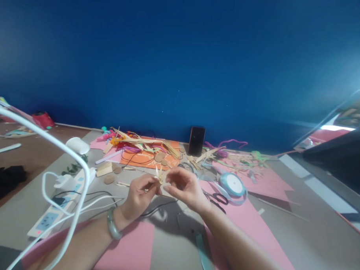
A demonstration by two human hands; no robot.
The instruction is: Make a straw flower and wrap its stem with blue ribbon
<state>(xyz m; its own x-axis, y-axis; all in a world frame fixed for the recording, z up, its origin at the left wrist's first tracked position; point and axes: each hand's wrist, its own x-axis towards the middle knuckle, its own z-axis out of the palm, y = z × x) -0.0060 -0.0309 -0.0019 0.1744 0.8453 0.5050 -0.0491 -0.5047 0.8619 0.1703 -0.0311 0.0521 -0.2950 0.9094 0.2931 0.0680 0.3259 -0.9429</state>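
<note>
My left hand (141, 194), with a bracelet (114, 224) on its wrist, is closed in a pinch on a small pale straw-coloured piece (159, 174) that sticks up from the fingertips. Just to its right, my right hand (187, 187) is curved with thumb and fingers apart, close to the piece. Nothing shows between its fingers. Under the hands lie a grey table (176, 253) and a thin dark cord (158, 207).
A power strip (51, 217) and white cable (85, 183) are at left. Behind stand a phone (196, 141) and strips on an orange sheet (137, 160). At right lie scissors (219, 198), a blue ribbon roll (232, 184) and pink paper (250, 228).
</note>
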